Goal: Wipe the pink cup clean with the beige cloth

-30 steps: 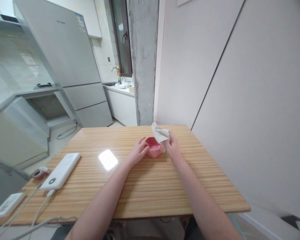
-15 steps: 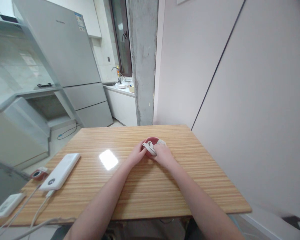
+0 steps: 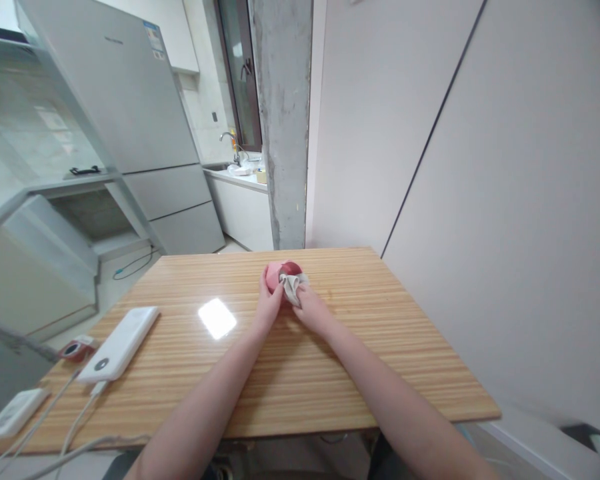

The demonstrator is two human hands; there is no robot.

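Tilting a pink bowl (image 3: 281, 273) up on its edge near the far middle of the table (image 3: 330, 373), the left hand (image 3: 269, 308) grips it from the near side, fingers curled round the rim and wall. The right hand (image 3: 307, 310) is closed on a bunched pale cloth (image 3: 291, 288) and presses it against the bowl's open face and rim, so the two hands all but meet around the dish. The bowl looks lifted or rocked off its base; whether any part of it touches the wood cannot be told from this view.

Off to the left, well apart from the hands, lie a white power bank (image 3: 120, 343), a small red-and-white gadget (image 3: 73, 349) and a flat white device (image 3: 11, 413), with cables (image 3: 60, 433) trailing off the near edge.

The risk, as it appears, lies in the one-handed hold: the bowl is smooth, glossy and tilted, and a firm push from the cloth could twist it out of the left fingers, letting it drop or skid on the polished tabletop and chip. A loose fold of cloth catching under the rim could tip it too.
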